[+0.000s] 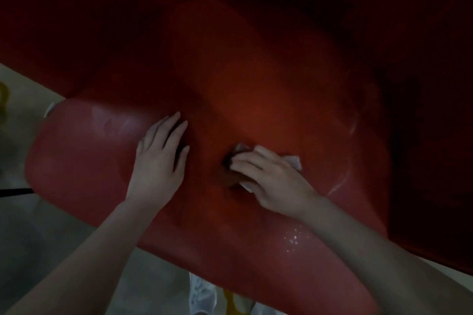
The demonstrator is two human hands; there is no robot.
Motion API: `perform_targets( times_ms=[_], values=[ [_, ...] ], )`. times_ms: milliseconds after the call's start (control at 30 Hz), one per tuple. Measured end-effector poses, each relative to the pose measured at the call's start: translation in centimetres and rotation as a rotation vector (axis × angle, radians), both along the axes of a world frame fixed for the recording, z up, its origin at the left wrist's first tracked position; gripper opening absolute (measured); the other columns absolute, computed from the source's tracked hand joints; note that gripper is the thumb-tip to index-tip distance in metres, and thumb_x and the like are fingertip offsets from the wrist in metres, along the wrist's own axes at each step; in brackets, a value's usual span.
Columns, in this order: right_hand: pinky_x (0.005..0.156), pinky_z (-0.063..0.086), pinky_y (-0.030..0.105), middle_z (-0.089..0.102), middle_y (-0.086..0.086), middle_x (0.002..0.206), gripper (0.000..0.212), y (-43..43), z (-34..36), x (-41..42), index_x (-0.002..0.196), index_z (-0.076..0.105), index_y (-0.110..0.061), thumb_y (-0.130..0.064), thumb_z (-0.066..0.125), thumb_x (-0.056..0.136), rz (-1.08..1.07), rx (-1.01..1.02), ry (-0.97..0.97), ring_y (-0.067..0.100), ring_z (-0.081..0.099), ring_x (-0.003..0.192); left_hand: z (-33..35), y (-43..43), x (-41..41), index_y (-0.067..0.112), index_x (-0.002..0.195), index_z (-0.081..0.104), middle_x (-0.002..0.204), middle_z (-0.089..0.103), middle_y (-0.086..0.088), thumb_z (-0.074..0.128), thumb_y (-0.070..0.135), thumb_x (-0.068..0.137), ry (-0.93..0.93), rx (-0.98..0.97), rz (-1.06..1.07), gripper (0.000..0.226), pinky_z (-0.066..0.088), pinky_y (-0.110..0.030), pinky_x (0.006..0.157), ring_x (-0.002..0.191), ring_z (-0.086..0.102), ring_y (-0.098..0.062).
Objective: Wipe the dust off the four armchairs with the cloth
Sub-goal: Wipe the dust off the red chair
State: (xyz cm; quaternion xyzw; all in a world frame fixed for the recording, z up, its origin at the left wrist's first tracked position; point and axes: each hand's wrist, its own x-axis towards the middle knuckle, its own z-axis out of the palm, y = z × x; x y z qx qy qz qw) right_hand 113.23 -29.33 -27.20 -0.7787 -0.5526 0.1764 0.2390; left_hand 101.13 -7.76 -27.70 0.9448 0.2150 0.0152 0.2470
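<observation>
Under the right hand [271,181], near the middle of the seat, sits the cloth [293,161]: small, pale, bunched, w/ only corners peeking out either side of the hand. Right fingers [245,161] are bent over it and close together, gripping it and pressing it down into the dip where the seat meets the side pad. My read: cloth is light and limp, no stiffness at all, so it'll fold or slip out unless held bunched in the palm w/ the thumb trapping an edge, approx as it's held now. Can't tell if it's damp.

Red armchair [256,84] fills most of the view; its covering looks smooth and slightly shiny, prob. leatherette over soft padding. I'd expect it to give under pressure and let the cloth glide easily, so firm flat strokes, not a fingertip pinch. Chair looks heavy, no need to hold it anywhere.

Left hand [158,161] lies flat on the armrest pad [76,148] at its inner edge, left fingers [174,128] straight and slightly spread, holding nothing, bracing I think.

Pale streaks [343,179] curve along the seat's right edge, a faint smear shows on the armrest pad, and small glints [294,238] speckle the front edge near the right forearm. Upper backrest is too dark to judge.

Grey floor [51,238] shows bottom left; other 3 chairs not in view
</observation>
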Motion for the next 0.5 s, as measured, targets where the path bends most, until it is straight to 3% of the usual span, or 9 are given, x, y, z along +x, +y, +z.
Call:
perform_targets(
  times_ms=[67,200,267,367,500],
  values=[
    [0.092,0.044,0.026,0.067,0.006,0.114,0.029,-2.6,0.0,1.4,0.113,0.066,-0.005,-0.011,0.066,0.084,-0.074,-0.004,-0.058,0.023,0.057,0.098,-0.1,-0.3,-0.1,0.009,0.143,0.048,0.153,0.039,-0.004,0.057,0.015,0.097,-0.014,0.006,-0.004,0.048,0.029,-0.053,0.110,0.140,0.033,-0.025],
    [0.098,0.037,0.033,0.067,0.013,0.111,0.026,-3.5,-0.6,5.8,0.113,0.065,-0.004,-0.007,0.059,0.087,-0.601,-0.029,-0.136,0.036,0.060,0.103,-0.2,-1.5,0.3,0.009,0.143,0.048,0.154,0.039,-0.004,0.054,0.017,0.097,-0.024,-0.012,-0.001,0.047,0.023,-0.045,0.114,0.142,0.028,-0.022],
    [0.097,0.035,0.034,0.067,0.015,0.109,0.026,-1.7,-1.0,6.4,0.110,0.065,-0.003,-0.006,0.060,0.085,-0.742,-0.006,-0.149,0.037,0.060,0.103,-0.4,-2.2,0.7,0.009,0.144,0.047,0.154,0.039,-0.004,0.053,0.018,0.098,-0.027,-0.009,-0.021,0.047,0.025,-0.046,0.114,0.143,0.028,-0.021],
    [0.092,0.036,0.035,0.066,0.014,0.107,0.028,1.0,-0.8,4.0,0.108,0.065,-0.003,-0.005,0.063,0.080,-0.636,0.040,-0.136,0.035,0.055,0.098,-0.5,-3.3,1.2,0.008,0.143,0.048,0.153,0.040,-0.005,0.052,0.019,0.097,-0.042,-0.012,-0.036,0.047,0.027,-0.048,0.114,0.142,0.028,-0.022],
    [0.096,0.042,0.032,0.065,0.007,0.114,0.034,-1.2,0.0,-0.8,0.113,0.065,-0.005,-0.004,0.069,0.080,-0.245,0.028,-0.069,0.022,0.048,0.100,-0.3,-4.2,1.7,0.007,0.142,0.049,0.152,0.042,-0.007,0.055,0.015,0.097,-0.036,-0.002,-0.067,0.046,0.029,-0.050,0.112,0.141,0.031,-0.025]
  ],
)
